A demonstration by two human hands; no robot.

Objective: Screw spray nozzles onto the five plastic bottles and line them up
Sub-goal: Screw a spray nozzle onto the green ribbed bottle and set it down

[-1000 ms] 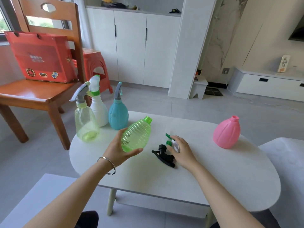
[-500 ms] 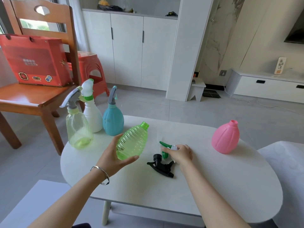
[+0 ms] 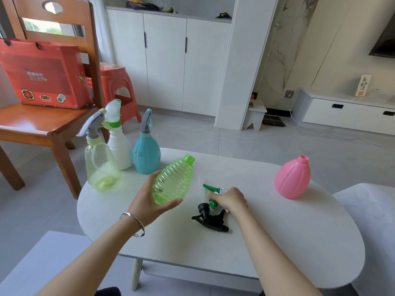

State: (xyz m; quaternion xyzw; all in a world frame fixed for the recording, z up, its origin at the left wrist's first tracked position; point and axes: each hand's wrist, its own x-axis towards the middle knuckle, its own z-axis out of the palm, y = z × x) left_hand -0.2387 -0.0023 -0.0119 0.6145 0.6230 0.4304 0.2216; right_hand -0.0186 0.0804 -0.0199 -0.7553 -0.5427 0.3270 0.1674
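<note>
L hand (image 3: 149, 201) cups the ribbed green bottle (image 3: 174, 180) from below, tilted, open neck up-right, held over the white table (image 3: 299, 242). R hand (image 3: 229, 199) is curled over the green/white nozzle (image 3: 213, 190) on the tabletop, prob. gripping it; fingers mostly hidden. Black nozzle (image 3: 210, 218) lies just beside it. Pink bottle (image 3: 292, 177) stands uncapped at right. Three nozzled bottles at back-left: clear (image 3: 100, 165), white (image 3: 118, 144), blue (image 3: 146, 152).

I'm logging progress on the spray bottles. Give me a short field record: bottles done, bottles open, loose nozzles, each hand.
nozzled: yellow-green bottle, white bottle, blue bottle
open: green ribbed bottle, pink bottle
unfitted nozzles: green-white nozzle, black nozzle
left hand: holds green ribbed bottle, tilted
right hand: grips green-white nozzle
black nozzle: lies on table
</note>
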